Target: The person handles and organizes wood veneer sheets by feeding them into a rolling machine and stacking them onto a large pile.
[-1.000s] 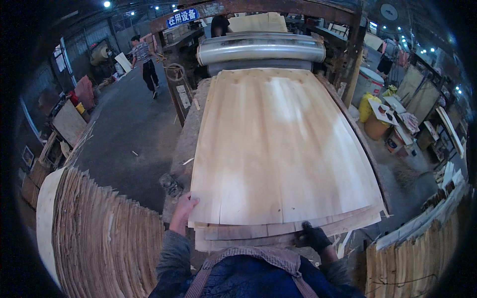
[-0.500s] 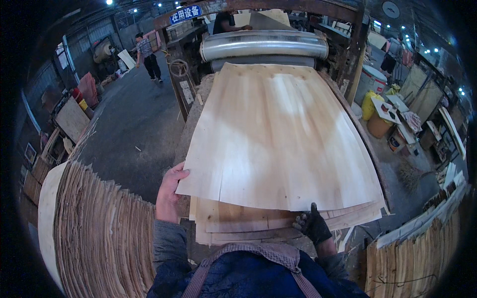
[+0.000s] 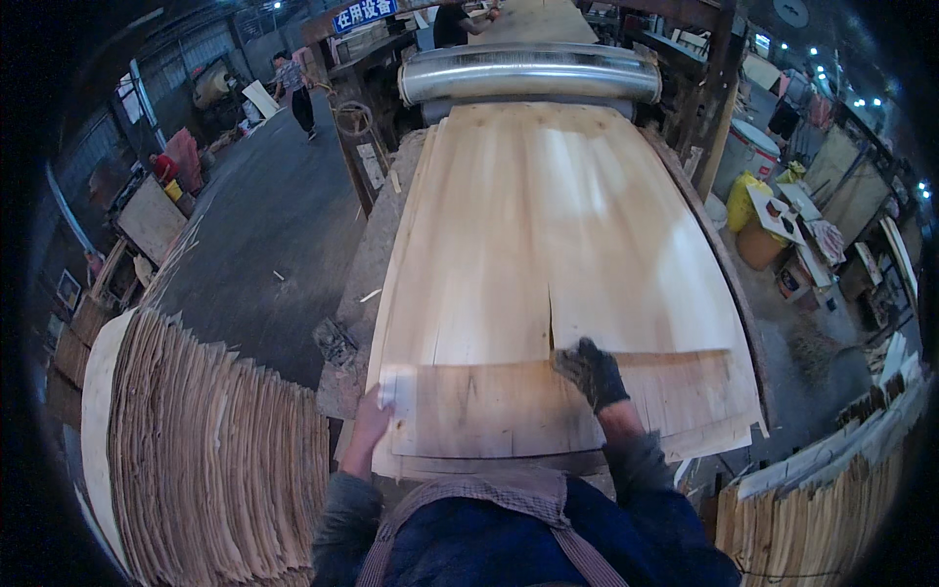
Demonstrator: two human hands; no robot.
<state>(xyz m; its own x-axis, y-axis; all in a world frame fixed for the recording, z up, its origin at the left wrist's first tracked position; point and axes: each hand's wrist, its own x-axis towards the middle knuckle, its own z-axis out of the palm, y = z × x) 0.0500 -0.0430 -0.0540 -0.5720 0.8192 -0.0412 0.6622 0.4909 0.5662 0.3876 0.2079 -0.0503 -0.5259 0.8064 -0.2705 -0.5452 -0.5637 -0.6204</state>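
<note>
Both arms are reaching ahead of the torso (image 3: 479,543), and the hands are working well apart! On the left, the grey-sleeved forearm (image 3: 347,509) is rising almost straight, the bare wrist (image 3: 358,462) is leaning slightly inward, and the left hand (image 3: 370,421) is pointing forward, blurring so much that its finger bend is staying unreadable. Over to the right, the forearm (image 3: 641,470) is slanting inward, bare skin is showing at the wrist (image 3: 619,421), and the dark-gloved right hand (image 3: 592,375) is stretching farther forward, back facing up, its fingertips angling toward the left side.
</note>
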